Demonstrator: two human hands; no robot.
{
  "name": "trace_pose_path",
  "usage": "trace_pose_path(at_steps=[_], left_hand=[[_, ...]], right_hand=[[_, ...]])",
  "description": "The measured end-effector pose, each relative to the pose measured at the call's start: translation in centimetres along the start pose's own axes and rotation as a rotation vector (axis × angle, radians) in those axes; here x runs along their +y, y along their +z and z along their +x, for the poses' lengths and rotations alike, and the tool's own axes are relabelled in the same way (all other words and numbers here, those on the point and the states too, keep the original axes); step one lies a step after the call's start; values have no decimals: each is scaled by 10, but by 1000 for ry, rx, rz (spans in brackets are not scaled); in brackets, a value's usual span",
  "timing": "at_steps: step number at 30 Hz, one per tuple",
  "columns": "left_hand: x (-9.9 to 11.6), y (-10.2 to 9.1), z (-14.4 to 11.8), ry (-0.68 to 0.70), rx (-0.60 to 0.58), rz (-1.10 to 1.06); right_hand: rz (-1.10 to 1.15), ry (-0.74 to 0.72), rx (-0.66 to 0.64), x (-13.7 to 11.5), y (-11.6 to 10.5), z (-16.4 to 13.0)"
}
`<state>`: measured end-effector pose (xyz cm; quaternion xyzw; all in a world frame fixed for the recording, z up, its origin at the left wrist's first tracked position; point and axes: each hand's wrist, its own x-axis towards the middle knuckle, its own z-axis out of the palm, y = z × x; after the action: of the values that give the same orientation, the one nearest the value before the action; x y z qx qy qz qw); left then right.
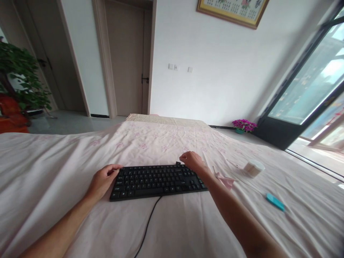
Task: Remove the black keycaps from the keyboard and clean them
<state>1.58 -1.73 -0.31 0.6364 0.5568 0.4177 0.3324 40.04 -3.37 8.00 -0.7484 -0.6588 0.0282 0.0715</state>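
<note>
Centrally, keyboard [157,181] — black, flat on the bed [53,168], spanning both hands. Left hand [103,181] curls loosely at its left end; right hand [194,162] cups the far right corner, fingers bent. Likely light, rigid, hard plastic — best taken by the short ends. Cable [149,225] trails toward the person. Right of right hand: cup [254,168], teal item [275,202].

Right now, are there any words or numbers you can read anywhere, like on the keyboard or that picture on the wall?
None can be read.
Black computer keyboard: key legends too small and blurred.
Gold-framed wall picture: top row of marks too blurred.
Small turquoise object: no visible text.
</note>
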Motion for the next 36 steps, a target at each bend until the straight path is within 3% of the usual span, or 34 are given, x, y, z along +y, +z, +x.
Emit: trace_pose_path(at_steps=[6,13,19,28,36], left_hand=[[-2,1,1,19,15,-17],[0,0,0,22,12,-16],[0,0,1,27,14,-2],[-1,0,1,39,10,33],[2,0,-2,38,20,34]], right_hand=[[38,-11,-96,-1,14,24],[103,-63,-78,8,21,31],[123,-174,-150,13,20,35],[-16,-207,-166,5,19,34],[-110,-137,-159,5,22,27]])
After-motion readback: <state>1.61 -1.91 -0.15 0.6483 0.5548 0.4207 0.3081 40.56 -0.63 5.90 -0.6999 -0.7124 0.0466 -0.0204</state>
